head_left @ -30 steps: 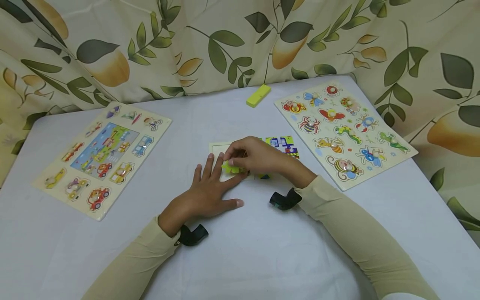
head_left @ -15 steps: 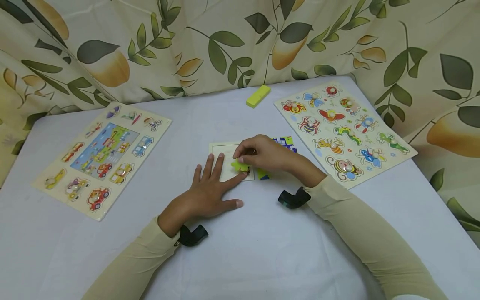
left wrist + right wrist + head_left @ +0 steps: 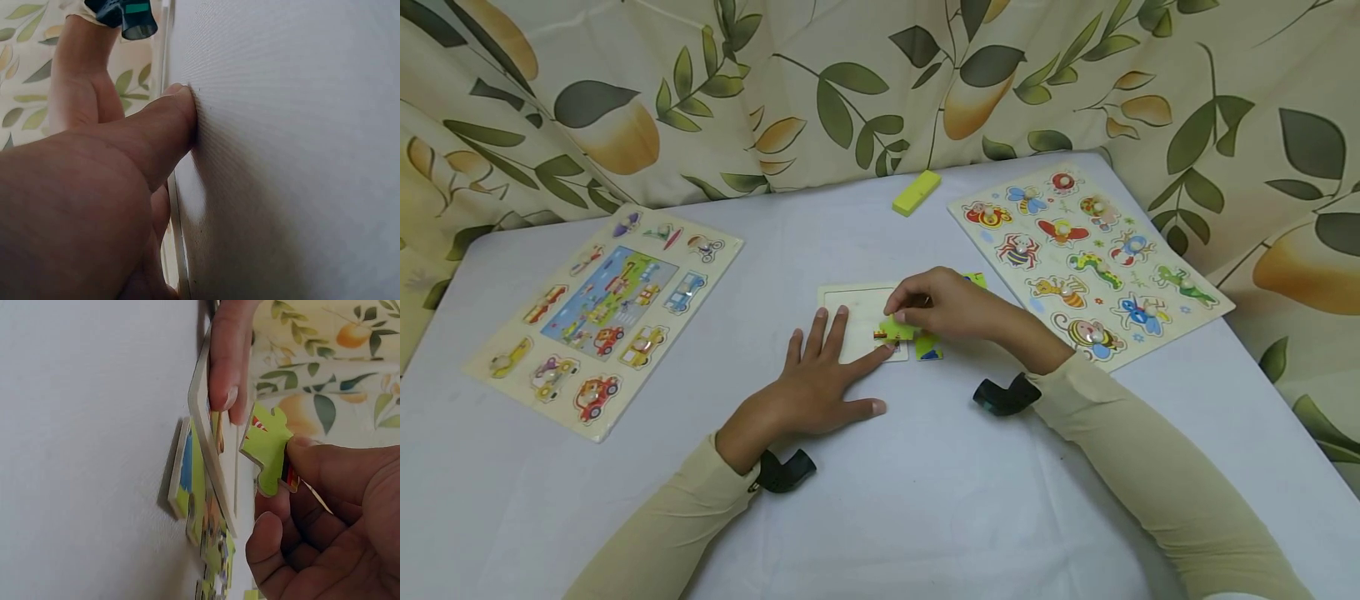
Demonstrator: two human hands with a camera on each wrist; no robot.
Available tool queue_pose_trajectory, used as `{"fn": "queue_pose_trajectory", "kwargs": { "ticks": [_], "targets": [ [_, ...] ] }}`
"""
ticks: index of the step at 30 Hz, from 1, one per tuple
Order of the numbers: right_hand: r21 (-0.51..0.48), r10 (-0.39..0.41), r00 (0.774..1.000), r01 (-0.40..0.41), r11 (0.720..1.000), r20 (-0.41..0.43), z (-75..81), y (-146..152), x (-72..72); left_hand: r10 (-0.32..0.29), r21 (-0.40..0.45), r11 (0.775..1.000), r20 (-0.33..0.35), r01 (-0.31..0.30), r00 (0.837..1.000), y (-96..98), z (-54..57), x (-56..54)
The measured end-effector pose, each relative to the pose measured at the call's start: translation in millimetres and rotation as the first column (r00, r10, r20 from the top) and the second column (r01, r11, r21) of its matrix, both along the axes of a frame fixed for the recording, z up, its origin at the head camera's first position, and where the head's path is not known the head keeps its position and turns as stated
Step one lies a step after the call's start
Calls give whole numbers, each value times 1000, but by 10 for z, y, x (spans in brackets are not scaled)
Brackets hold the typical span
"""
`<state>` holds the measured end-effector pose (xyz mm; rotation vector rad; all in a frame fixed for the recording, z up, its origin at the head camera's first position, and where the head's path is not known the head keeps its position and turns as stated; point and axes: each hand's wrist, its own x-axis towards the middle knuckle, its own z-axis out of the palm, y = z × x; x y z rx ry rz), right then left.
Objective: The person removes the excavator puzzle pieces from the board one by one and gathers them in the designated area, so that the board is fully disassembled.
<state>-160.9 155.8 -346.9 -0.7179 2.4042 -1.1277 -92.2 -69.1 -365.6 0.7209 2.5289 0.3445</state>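
A lime-green jigsaw piece [image 3: 267, 445] with a red-and-white mark is pinched between the thumb and fingers of my right hand [image 3: 951, 312], just above the tray. My left hand [image 3: 808, 387] lies spread, its fingertips on the cream puzzle tray [image 3: 857, 290] and its thumb on the white cloth. A piece lying in the tray shows partly beside the left index fingertip. To the tray's right, loose jigsaw pieces [image 3: 928, 348] lie on the cloth, mostly hidden behind my right hand. The left wrist view shows the left thumb [image 3: 169, 122] against the cloth, but no puzzle pieces.
A vehicle peg-puzzle board [image 3: 608, 308] lies at the left, and an insect peg-puzzle board [image 3: 1086, 267] at the right. Near the back edge is a yellow block [image 3: 917, 192]. A leaf-print curtain [image 3: 850, 83] hangs behind the white-covered table [image 3: 775, 250].
My right hand has moved right across the tray with the green jigsaw piece, uncovering more of the tray and covering more loose pieces. The left hand has stayed put.
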Motion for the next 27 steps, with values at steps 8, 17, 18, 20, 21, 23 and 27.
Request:
{"fn": "queue_pose_trajectory", "kwargs": {
  "ticks": [8,17,18,20,21,23,27],
  "targets": [
    [-9,-7,1000,7,1000,-10,32,162,-1,2,2,1000,2,-2,1000,-6,-1,1],
    [10,-19,1000,18,1000,17,-5,302,-6,7,-3,1000,3,-6,1000,2,-9,-5],
    [13,-18,1000,18,1000,25,-2,312,-4,6,-1,1000,3,-6,1000,2,-11,-5],
    [16,-15,999,14,1000,32,3,324,-7,7,-1,1000,3,-7,1000,-3,-10,-8],
    [17,-10,999,10,1000,36,3,331,-10,8,1,1000,2,-8,1000,-5,-9,-10],
    [23,-3,999,2,1000,37,3,347,-15,9,2,1000,3,-9,1000,-7,-12,-10],
    [50,13,999,-15,999,33,-7,403,-12,10,10,1000,9,-10,1000,-2,-24,-4]
  ]
}}
